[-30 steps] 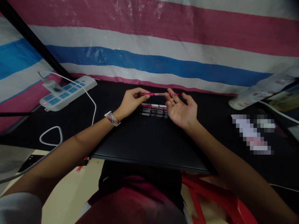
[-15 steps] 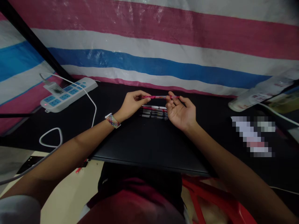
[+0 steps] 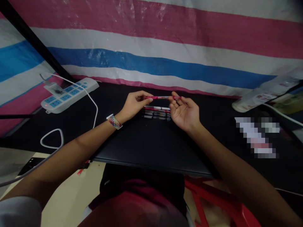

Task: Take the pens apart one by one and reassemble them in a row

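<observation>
One pink pen (image 3: 162, 97) pinched between left hand (image 3: 133, 105) and right hand (image 3: 184, 113), four pens (image 3: 156, 113) lying below

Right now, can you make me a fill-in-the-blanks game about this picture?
1. The left hand and the right hand hold one ____ pen between them.
2. The other pens lie on the ____ table.
3. The bracelet sits on the ____ wrist.
4. The power strip is ____ and blue.

Missing words: pink, black, left, white

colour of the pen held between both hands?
Pink-red pen, with a paler middle section, gripped at each end by left hand and right hand; head view.
</observation>
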`<move>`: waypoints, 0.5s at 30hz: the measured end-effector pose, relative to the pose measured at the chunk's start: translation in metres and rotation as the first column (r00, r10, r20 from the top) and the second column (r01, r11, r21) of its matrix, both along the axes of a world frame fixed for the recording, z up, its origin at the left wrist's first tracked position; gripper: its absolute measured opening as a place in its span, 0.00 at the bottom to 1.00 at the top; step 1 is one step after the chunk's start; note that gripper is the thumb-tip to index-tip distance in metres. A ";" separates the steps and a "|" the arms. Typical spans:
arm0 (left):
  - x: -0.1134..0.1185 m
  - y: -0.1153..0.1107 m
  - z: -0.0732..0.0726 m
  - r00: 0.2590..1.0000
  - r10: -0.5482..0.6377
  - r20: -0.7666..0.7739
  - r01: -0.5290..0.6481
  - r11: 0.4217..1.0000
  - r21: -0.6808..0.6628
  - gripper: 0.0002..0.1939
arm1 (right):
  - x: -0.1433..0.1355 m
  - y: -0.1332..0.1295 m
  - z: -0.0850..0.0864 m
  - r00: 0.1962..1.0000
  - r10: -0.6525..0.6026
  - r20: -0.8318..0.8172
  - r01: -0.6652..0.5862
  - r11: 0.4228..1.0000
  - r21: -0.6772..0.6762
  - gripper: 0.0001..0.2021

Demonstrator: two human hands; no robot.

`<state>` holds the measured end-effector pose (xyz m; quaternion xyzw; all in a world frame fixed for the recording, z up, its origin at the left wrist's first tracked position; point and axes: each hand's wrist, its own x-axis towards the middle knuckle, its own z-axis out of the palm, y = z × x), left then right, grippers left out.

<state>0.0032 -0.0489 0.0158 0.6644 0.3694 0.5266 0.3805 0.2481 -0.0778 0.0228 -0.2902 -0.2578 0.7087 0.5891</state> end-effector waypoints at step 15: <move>0.000 0.000 -0.001 1.000 -0.021 -0.017 0.021 1.000 0.003 0.15 | -0.001 0.000 -0.001 0.999 -0.023 0.048 0.022 1.000 0.005 0.12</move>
